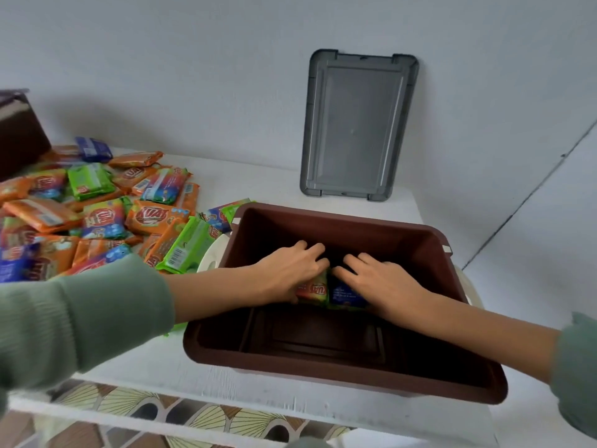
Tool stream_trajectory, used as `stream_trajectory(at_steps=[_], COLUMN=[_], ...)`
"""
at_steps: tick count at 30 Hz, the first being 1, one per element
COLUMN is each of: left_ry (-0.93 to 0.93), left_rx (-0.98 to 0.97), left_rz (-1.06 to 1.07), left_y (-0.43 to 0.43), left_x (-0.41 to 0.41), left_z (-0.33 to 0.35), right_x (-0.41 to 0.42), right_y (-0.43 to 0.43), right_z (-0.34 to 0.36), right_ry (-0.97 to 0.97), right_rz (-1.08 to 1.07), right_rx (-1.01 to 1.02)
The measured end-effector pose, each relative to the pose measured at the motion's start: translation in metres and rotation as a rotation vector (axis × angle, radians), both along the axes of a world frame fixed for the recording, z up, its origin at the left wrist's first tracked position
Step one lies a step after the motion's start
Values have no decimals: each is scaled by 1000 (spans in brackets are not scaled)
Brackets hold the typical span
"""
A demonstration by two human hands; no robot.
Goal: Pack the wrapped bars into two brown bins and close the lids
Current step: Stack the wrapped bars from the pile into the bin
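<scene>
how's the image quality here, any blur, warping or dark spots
Head view: soft, even light, no glare; the left sleeve and second bin at the edges are smeared; wide-angle warping bows the table and lid; the brown bin is dim inside, so the bars under both hands show little detail.

Soft even daylight, faint shadows, wide-angle bending and blur at the edges

White painted tabletop (pixel 274 189), surface scuffed toward near edge. Plain pale grey-white wall (pixel 193 59) directly behind it. At right, a second pale panel (pixel 555 237), meeting the wall along a dark diagonal seam. Below the table's near edge: patterned floor tiles (pixel 135 405), cream fan-shaped motifs on brown and dark ground.
</scene>
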State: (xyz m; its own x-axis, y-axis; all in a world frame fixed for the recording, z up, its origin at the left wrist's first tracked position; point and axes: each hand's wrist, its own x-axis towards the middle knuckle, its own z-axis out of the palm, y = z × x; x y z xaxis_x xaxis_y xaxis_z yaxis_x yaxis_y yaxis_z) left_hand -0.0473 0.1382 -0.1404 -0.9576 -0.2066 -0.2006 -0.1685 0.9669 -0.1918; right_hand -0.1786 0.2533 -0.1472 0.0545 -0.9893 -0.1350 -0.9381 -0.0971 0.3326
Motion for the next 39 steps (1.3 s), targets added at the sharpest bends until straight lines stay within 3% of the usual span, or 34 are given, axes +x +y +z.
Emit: stream_trajectory(at_steps=[5, 10, 15, 22, 27, 32, 39], left_ry=[8, 328, 565, 612, 587, 504, 427], left_rx=[181, 449, 365, 246, 349, 410, 308], left_rz=[8, 91, 212, 629, 1002, 1379, 1469], left_y=[-9, -44, -107, -229, -316, -364, -387], left_x=[-3, 11, 48, 131, 179, 190, 182], left_z=[11, 58, 101, 99, 57, -4, -42], right_x=[4, 16, 33, 85, 132, 165, 179], right_y=[-6, -31, -94, -225, -323, -392, -413], right_z=[27, 86, 123, 110, 69, 6, -26], right_ry=[-177, -377, -480, -564, -621, -636, -618], right_rz=[-132, -85, -7, 25, -20, -224, -381], right_rx=[82, -193, -301, -264, -153, -28, -73])
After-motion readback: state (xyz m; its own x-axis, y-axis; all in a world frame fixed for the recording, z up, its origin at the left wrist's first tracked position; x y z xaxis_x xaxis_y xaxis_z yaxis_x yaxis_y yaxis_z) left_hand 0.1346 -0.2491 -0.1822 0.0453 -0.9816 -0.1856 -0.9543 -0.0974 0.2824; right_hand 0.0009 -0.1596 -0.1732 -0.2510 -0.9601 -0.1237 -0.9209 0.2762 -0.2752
